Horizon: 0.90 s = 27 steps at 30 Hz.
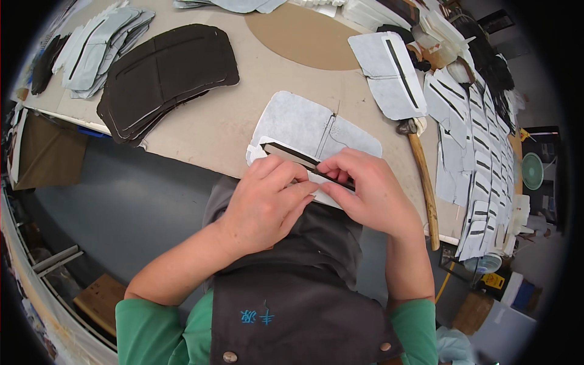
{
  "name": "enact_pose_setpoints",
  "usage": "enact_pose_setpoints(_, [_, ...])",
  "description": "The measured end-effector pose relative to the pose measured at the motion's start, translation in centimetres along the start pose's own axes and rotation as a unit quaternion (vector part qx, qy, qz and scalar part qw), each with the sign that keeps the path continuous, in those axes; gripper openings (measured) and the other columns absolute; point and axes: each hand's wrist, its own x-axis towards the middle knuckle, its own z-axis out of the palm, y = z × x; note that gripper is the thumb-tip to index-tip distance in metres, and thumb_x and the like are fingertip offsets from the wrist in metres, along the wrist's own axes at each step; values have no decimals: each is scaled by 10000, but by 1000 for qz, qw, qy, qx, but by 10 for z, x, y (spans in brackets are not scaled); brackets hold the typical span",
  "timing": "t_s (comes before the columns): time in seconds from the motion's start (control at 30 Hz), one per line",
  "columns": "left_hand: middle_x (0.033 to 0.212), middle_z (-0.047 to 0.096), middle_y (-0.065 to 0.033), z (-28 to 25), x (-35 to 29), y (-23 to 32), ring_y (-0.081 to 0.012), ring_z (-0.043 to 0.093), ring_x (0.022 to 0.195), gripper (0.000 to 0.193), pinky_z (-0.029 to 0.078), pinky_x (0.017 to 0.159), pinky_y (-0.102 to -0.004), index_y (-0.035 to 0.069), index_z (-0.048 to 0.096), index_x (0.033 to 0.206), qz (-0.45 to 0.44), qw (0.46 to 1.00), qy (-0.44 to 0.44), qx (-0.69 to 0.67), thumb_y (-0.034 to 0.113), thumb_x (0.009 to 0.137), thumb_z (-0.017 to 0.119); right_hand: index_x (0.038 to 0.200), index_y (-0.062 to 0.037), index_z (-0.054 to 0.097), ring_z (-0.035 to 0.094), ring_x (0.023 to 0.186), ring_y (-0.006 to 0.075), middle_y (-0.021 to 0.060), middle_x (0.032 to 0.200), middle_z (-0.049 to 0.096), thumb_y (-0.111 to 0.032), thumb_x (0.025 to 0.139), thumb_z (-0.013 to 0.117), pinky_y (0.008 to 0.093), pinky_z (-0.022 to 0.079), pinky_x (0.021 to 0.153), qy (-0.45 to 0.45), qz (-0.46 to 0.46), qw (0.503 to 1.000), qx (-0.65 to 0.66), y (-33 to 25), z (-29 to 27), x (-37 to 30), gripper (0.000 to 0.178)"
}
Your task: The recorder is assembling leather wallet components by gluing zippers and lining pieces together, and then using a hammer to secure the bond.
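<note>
Pinching a pale grey, black-slotted fabric panel at the six-o'clock edge of the beige tabletop, left hand and right hand nearly meet; stacked dark brown fabric panels lie at ten o'clock.

Floor: was smooth and gray
Tabletop: was pale beige
Brown box: stood below the tabletop's left end

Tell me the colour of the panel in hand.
The panel is mostly pale grey, seen best in the head view.
</note>
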Motion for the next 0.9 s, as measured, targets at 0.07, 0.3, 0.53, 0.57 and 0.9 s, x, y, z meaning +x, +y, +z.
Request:
enact_pose_setpoints(0.07, [1012, 665, -46, 10, -7, -1, -268, 625, 926, 277, 497, 814, -394, 66, 775, 1057, -19, 1000, 25, 0, 17, 788, 821, 1012, -5, 723, 619, 700, 178, 91, 828, 683, -99, 848, 806, 305, 509, 657, -16, 5, 1000, 8, 0, 1, 9, 206])
enact_pose_setpoints(0.3, [1128, 678, -37, 20, -21, -12, -261, 615, 1064, 305, 499, 916, -388, 39, 765, 1109, 20, 998, 46, 32, 34, 804, 783, 846, -7, 740, 668, 651, 213, 109, 721, 705, -104, 845, 733, 341, 534, 631, -64, 62, 996, 1, -1, 1, 30, 97])
enact_pose_setpoints(0.53, [1136, 684, -17, 19, -16, -10, -237, 615, 1082, 299, 497, 919, -381, 43, 762, 1109, 21, 998, 33, 54, 51, 812, 782, 798, -33, 715, 702, 647, 289, 114, 728, 699, -122, 826, 753, 390, 544, 605, 10, 22, 1000, -17, 3, 15, 22, 101])
enact_pose_setpoints(0.57, [1136, 684, -17, 19, -16, -9, -237, 615, 1082, 299, 497, 919, -381, 43, 762, 1109, 19, 998, 34, 54, 51, 812, 782, 798, -33, 715, 702, 647, 289, 114, 728, 699, -122, 826, 753, 390, 544, 605, 8, 22, 1000, -16, 4, 16, 21, 101])
enact_pose_setpoints(0.9, [1091, 711, -36, 7, -15, -12, -253, 640, 997, 308, 502, 864, -371, 75, 778, 1061, 18, 999, 26, 39, 47, 760, 831, 932, -51, 705, 669, 841, 326, 108, 884, 664, -20, 861, 734, 417, 526, 702, 69, -46, 996, -16, 3, 27, 0, 82])
